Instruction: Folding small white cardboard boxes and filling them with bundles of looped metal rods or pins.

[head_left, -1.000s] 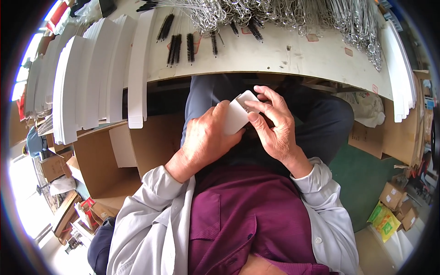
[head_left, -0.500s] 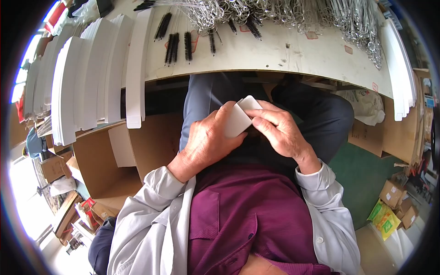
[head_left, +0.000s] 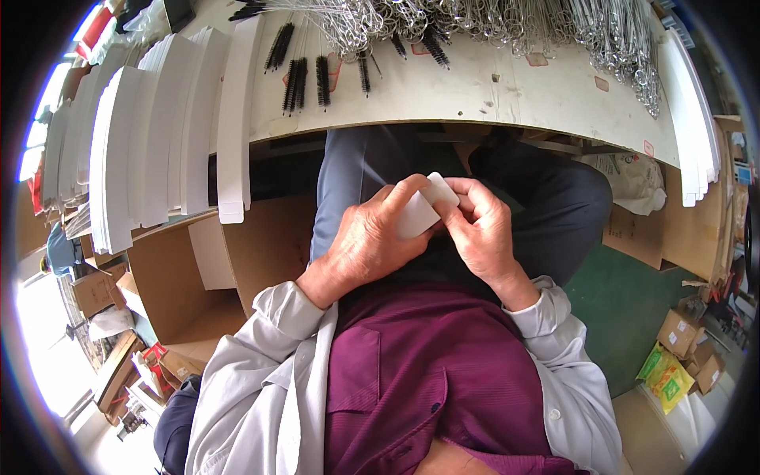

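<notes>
Over my lap I hold a small white cardboard box [head_left: 416, 216] with its end pointing up at me. My left hand [head_left: 370, 237] wraps round its left side, thumb and fingers closed on it. An upper flap with rounded corners [head_left: 445, 188] stands out from the box's far edge. The fingers and thumb of my right hand [head_left: 484, 233] pinch at this flap and the box's right side. Most of the box's length is hidden below my hands.
Stacks of long flat white cartons [head_left: 158, 127] line the left; more [head_left: 690, 119] lie at the right edge. Wire-handled brushes [head_left: 475, 24] heap at the table's [head_left: 412, 103] back, with black bristle brushes [head_left: 296, 83] nearer. An open brown box [head_left: 178, 273] stands low at left.
My right hand has shifted slightly, its fingers spreading farther round the flap while the thumb presses at the box's end. The left hand keeps its hold.
</notes>
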Tool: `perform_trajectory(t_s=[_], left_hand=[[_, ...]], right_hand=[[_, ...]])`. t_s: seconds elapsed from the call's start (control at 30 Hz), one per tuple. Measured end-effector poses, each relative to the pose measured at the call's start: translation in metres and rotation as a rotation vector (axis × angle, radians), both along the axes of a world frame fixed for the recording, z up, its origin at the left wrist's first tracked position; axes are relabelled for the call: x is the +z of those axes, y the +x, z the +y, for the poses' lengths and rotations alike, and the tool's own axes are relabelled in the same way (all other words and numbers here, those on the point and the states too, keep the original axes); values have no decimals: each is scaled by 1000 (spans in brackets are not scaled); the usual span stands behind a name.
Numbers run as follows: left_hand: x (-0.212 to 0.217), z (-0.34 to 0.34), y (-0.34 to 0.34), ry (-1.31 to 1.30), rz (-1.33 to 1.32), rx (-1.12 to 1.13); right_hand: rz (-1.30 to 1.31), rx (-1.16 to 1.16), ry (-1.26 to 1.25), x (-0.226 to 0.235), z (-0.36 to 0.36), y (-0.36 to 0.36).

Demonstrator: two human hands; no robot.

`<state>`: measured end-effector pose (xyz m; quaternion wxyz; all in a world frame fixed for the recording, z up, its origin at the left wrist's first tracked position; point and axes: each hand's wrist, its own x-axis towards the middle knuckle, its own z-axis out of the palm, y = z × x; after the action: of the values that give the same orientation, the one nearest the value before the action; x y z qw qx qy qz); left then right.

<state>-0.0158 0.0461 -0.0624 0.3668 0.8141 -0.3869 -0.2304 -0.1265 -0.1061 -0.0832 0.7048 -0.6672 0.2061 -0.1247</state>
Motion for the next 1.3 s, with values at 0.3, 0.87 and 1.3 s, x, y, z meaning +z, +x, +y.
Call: perform_trajectory(t_s=[0.3, 0.87, 1.3], left_hand=[[-6, 4, 0, -23, -7, -5], [-25, 5, -10, -57, -215, 76], [-25, 8, -16, -42, -164, 103]], right_hand=[[-60, -32, -256, 4, 7, 1], [22, -120, 35, -16, 18, 14], [107, -127, 195, -10, 10, 13]])
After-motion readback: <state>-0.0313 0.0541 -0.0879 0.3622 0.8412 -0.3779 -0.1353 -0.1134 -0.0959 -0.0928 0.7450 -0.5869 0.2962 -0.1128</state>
